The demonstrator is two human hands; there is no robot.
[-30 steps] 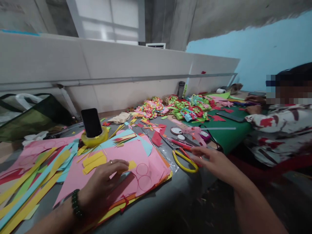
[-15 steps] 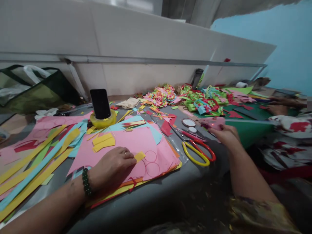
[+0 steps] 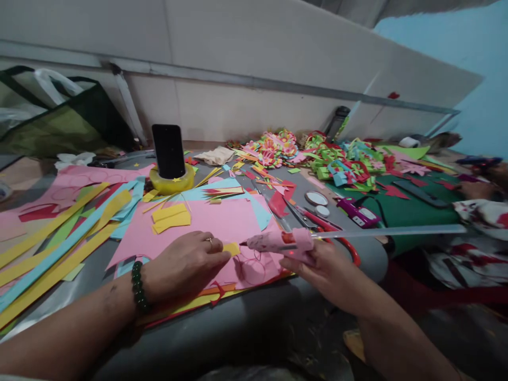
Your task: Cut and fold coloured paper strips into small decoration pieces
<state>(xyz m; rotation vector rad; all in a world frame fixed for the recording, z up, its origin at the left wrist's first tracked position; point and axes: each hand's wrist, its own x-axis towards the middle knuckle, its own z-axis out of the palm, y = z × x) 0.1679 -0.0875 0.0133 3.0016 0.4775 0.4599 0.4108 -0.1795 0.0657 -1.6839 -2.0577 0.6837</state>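
Pink sheets point(image 3: 222, 222), scissors point(image 3: 337, 235), phone point(image 3: 169, 151) around glue gun point(image 3: 283, 242)

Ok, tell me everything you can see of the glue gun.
The glue gun is pink, plastic by its look, held in the right hand and lying nearly level above the pink paper. Its dark nozzle points left at a small yellow piece pinched under the left hand; the tip sits just short of it. A long clear glue stick juts from the back toward the right. A small red light shows beneath the body.
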